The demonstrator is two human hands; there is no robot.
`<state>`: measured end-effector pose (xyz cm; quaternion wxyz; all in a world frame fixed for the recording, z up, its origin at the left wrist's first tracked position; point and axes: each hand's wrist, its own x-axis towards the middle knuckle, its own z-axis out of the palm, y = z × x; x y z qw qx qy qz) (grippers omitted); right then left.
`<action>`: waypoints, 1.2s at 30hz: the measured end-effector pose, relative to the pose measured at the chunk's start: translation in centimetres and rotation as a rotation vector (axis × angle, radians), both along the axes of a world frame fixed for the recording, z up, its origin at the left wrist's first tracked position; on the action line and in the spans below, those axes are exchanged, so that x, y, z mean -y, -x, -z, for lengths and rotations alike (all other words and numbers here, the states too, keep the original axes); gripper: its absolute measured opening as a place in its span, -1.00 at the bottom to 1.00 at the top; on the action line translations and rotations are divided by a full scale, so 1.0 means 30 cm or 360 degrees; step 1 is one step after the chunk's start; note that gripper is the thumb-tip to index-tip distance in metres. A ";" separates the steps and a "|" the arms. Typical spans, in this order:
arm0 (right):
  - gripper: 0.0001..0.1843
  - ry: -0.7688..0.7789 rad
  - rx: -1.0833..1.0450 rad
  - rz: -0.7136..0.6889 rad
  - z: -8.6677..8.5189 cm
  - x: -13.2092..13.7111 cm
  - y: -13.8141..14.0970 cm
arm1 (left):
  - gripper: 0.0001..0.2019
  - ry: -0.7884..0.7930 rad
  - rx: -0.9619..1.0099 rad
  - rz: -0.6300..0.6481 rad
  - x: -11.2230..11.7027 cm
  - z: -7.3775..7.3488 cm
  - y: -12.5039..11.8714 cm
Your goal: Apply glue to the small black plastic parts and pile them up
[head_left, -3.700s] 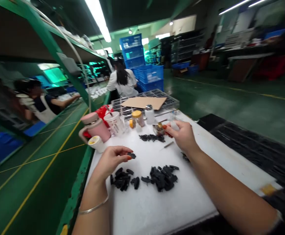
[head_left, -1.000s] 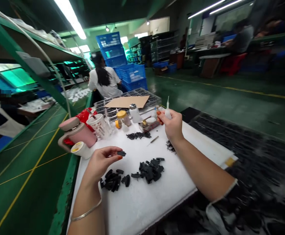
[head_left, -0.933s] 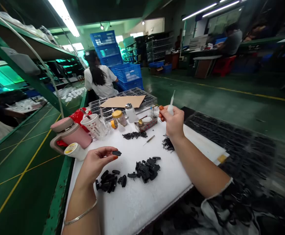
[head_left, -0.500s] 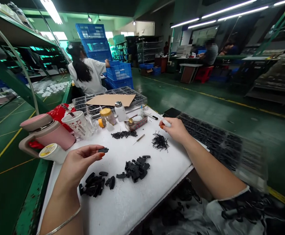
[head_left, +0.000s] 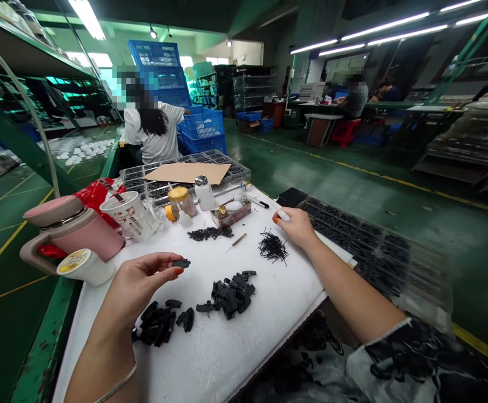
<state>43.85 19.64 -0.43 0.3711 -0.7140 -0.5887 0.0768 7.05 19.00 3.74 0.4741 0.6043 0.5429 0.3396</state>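
My left hand [head_left: 143, 285] pinches a small black plastic part [head_left: 181, 262] between thumb and fingertips, above the white work surface [head_left: 264, 319]. Beneath that hand lies a pile of curved black parts [head_left: 158, 323], with another pile of similar parts [head_left: 231, 294] to its right. Farther right, my right hand [head_left: 298, 225] is closed around a small white rounded thing [head_left: 284, 215], whose kind I cannot make out. Close to this hand is a heap of thin black pins [head_left: 272, 246]. A thin needle-like tool with a brownish handle [head_left: 239, 239] lies left of the pins.
Tiny black rings [head_left: 210, 233] lie farther back, before a small box [head_left: 233, 214], a white dispenser bottle [head_left: 204, 194] and a yellow-lidded jar [head_left: 182, 201]. A pink mug [head_left: 88, 229] and paper cup [head_left: 128, 215] stand left. Compartment trays [head_left: 353, 235] sit right; a co-worker [head_left: 151, 126] sits beyond.
My view has shifted slightly. Both hands keep their holds, the right dipping a little with the white thing. The co-worker behind the table has turned and leaned right.
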 end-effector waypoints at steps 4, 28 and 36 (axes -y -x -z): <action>-0.87 0.0081 0.0080 -0.0017 -0.006 -0.005 -0.001 | -0.61 -0.0002 -0.0003 0.0012 -0.006 0.011 0.003; -0.65 0.0715 0.0171 0.0227 0.002 -0.533 -0.044 | -0.57 0.0059 -0.0056 -0.0020 -0.035 0.049 0.047; -0.63 0.0565 0.0130 -0.0011 0.010 -0.446 -0.095 | -0.55 0.0062 -0.0110 0.0046 -0.037 0.058 0.024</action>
